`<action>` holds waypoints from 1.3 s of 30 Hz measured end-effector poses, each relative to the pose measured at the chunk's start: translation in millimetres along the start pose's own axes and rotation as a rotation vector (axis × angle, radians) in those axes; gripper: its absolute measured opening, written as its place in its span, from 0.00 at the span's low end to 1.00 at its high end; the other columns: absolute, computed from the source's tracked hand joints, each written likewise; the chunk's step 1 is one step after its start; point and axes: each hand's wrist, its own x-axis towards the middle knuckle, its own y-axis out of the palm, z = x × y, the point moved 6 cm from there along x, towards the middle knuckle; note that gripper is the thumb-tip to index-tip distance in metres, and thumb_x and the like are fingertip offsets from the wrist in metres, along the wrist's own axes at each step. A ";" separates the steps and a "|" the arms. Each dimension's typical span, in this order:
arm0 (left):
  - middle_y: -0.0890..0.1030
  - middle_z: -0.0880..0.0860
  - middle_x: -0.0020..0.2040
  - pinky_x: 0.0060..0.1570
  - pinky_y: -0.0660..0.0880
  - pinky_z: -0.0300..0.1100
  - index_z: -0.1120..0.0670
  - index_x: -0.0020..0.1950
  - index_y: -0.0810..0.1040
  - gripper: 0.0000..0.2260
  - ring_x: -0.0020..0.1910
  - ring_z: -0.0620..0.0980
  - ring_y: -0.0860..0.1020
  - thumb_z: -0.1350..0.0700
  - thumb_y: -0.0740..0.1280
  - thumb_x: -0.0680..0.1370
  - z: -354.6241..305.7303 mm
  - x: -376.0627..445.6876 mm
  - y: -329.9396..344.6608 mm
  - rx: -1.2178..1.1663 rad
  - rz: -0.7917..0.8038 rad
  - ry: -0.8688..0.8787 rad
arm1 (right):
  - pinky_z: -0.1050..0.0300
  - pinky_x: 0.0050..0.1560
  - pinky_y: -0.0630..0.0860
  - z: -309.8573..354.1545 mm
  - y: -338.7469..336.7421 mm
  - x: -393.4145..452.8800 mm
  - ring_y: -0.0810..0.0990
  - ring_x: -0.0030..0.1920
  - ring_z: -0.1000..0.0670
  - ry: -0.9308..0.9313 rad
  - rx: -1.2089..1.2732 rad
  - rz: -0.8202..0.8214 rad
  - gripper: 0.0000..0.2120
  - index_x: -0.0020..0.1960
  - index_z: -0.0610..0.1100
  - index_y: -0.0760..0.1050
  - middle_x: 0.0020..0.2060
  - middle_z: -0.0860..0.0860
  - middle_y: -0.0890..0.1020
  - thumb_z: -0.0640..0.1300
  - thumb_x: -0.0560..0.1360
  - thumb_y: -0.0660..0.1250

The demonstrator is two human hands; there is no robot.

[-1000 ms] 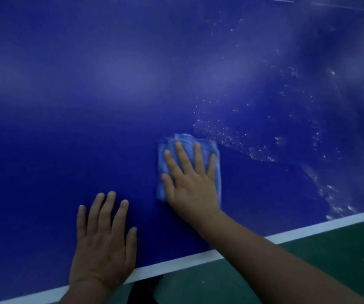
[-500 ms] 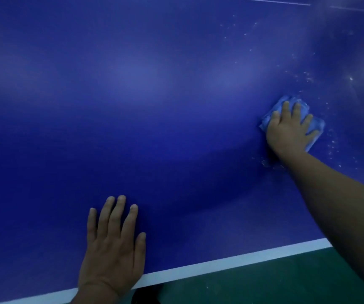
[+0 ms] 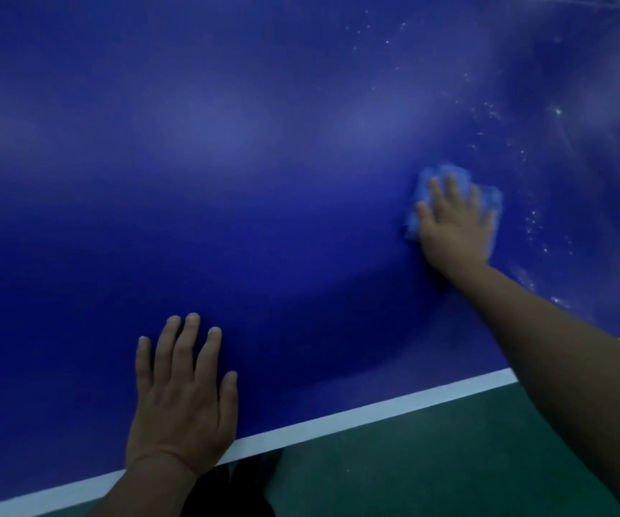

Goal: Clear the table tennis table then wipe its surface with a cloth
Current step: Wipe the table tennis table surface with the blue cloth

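Flat-fingered, the right hand (image 3: 454, 225) presses a folded blue cloth (image 3: 418, 197) down onto the table tennis table (image 3: 226, 181); the fingers lie spread and straight on top of the cloth and do not curl round it. The cloth sits to the right of the view, a fair way in from the near edge, its corners showing beyond the fingertips and at the thumb side. The left hand (image 3: 181, 397) holds nothing: it rests palm down, fingers straight and slightly apart, on the blue surface just inside the white edge line (image 3: 338, 416) on the near left, and looks like a prop for the reaching body.

No objects lie on the part of the table in view, so clearing appears done here and the wiping step is in hand. White specks (image 3: 532, 218) are scattered just right of the cloth and run up toward the far right corner of the view, and a few more lie near the right forearm. The broad area to the left looks free of them, though the picture is dim and soft.

The next move probably calls for carrying the cloth rightward and farther away through the specks, with even downward pressure so the fold does not bunch or slip out from under the palm. A longer reach would put more weight on the left hand.
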 end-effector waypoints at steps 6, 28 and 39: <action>0.67 0.64 0.74 0.74 0.48 0.63 0.61 0.70 0.73 0.28 0.76 0.62 0.58 0.45 0.52 0.78 0.1 -0.4 -2.4 -0.021 0.028 -0.018 | 0.30 0.74 0.40 -1.5 -1.1 -23.2 0.44 0.80 0.41 0.261 0.152 0.005 0.28 0.80 0.58 0.50 0.81 0.56 0.48 0.61 0.81 0.45; 0.63 0.64 0.75 0.75 0.47 0.66 0.63 0.72 0.69 0.30 0.77 0.62 0.55 0.45 0.51 0.78 1.2 -1.4 0.7 -0.055 0.069 -0.032 | 0.42 0.63 0.67 -101.2 -4.8 -207.3 0.69 0.63 0.32 0.240 0.151 -0.248 0.18 0.68 0.39 0.76 0.70 0.39 0.72 0.46 0.83 0.60; 0.62 0.65 0.75 0.75 0.46 0.66 0.63 0.72 0.68 0.30 0.77 0.64 0.54 0.45 0.51 0.77 0.2 -2.5 -2.4 -0.067 0.050 -0.028 | 0.43 0.54 0.71 -175.2 -27.6 -251.6 0.76 0.53 0.32 0.508 0.072 -0.221 0.14 0.60 0.34 0.78 0.57 0.34 0.78 0.41 0.82 0.60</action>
